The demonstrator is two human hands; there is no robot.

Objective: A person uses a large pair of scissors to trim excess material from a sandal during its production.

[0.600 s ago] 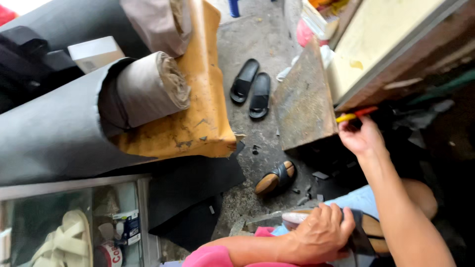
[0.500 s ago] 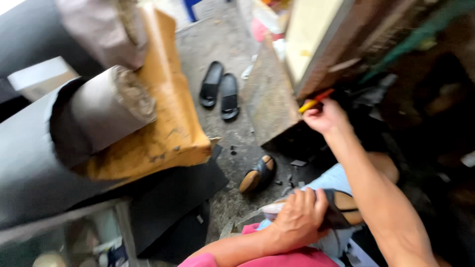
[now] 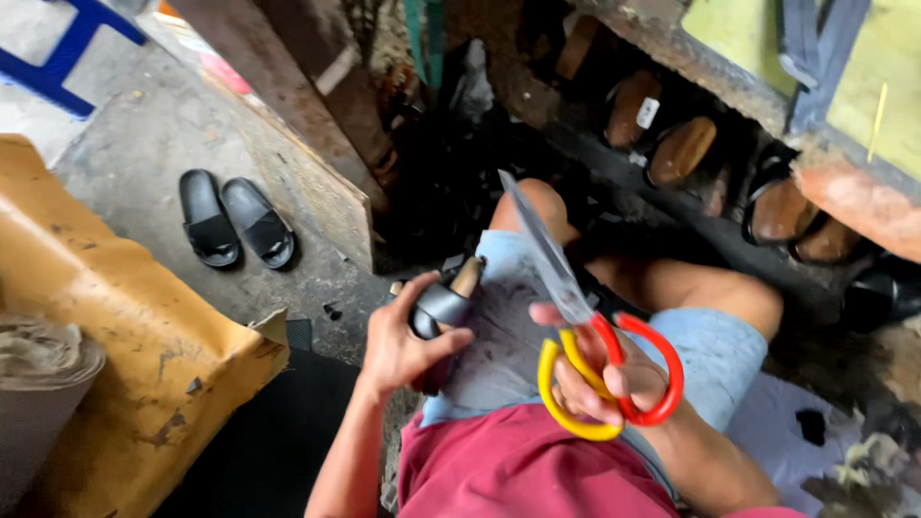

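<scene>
My right hand [image 3: 597,376] grips a pair of scissors [image 3: 576,317] with one red and one yellow handle loop; the steel blades point up and away over my lap. My left hand [image 3: 403,341] is closed around a sandal [image 3: 443,307] with a dark strap and a tan sole, held over my left thigh. The two hands are close together above my pale denim shorts [image 3: 710,355].
A pair of black slides [image 3: 235,219] lies on the concrete floor at left. A tan sheet roll [image 3: 125,355] fills the lower left. Several brown sandals [image 3: 672,144] sit on a low shelf ahead, under a wooden bench edge [image 3: 844,201].
My right hand came back from the bench edge to my lap, holding the scissors. The view swung right and down. My left hand still holds the sandal.
</scene>
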